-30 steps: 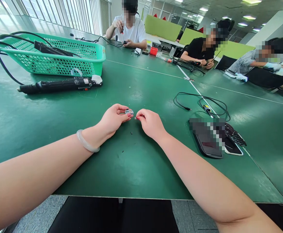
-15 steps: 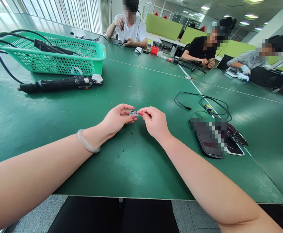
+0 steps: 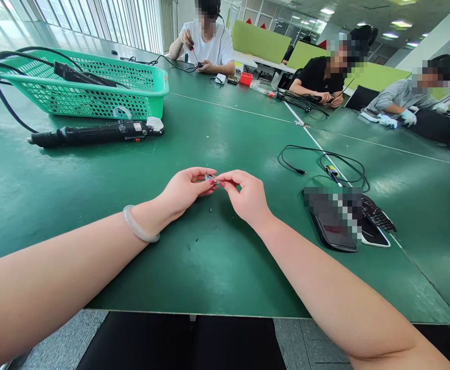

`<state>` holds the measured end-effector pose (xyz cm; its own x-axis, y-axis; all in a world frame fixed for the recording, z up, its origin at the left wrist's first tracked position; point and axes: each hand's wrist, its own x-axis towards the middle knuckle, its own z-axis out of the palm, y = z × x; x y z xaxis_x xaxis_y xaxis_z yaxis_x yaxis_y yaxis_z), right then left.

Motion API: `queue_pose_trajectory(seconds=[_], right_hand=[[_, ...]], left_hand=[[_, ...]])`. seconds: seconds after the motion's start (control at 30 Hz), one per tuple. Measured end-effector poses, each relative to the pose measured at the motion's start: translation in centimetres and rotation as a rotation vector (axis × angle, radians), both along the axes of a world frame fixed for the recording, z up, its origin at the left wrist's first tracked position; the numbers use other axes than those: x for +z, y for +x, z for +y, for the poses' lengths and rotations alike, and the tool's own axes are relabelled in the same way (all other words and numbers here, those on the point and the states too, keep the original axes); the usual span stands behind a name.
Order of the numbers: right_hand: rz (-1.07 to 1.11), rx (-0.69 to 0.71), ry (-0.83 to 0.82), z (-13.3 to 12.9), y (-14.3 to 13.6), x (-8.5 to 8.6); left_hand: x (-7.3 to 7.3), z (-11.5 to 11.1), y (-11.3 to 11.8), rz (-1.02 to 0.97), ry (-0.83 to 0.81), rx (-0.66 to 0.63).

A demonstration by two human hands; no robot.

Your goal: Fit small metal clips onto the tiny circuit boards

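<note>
A small circuit board (image 3: 209, 178) is held just above the green table, mostly covered by fingers. My left hand (image 3: 184, 191), with a pale bangle on the wrist, grips it between thumb and fingers. From the other side, my right hand (image 3: 248, 195) is closed in a pinch at the board's right edge. Whether a smaller part sits between those right fingertips is too fine to see. Below the hands, a tiny dark piece (image 3: 210, 209) lies on the table, and another dark speck (image 3: 197, 240) is nearer to me.
At the left stand a green basket (image 3: 155, 95) with a corded tool inside and a black electric screwdriver (image 3: 97, 133) in front. To the right lie a coiled black cable (image 3: 340, 154) and a dark phone-like case (image 3: 333, 226). Several people sit across the table (image 3: 228, 277).
The board has tilted and shows less of its face between my fingers. My right fingertips have shifted slightly left onto it. At far right, a person's gloved hand has moved.
</note>
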<state>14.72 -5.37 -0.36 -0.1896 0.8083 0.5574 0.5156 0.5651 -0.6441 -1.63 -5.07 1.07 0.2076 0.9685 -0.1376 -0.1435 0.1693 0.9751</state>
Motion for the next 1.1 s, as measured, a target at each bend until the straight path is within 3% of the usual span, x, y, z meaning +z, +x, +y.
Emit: queue_pose_trajectory(seconds=[0.9, 1.1], right_hand=[[0.055, -0.050, -0.060, -0.18, -0.08, 0.03], [0.168, 0.001, -0.139, -0.25, 0.03, 0.29]], left_hand=[[-0.66, 0.24, -0.34, 0.061, 0.066, -0.098], [-0.42, 0.11, -0.11, 0.046, 0.034, -0.101]])
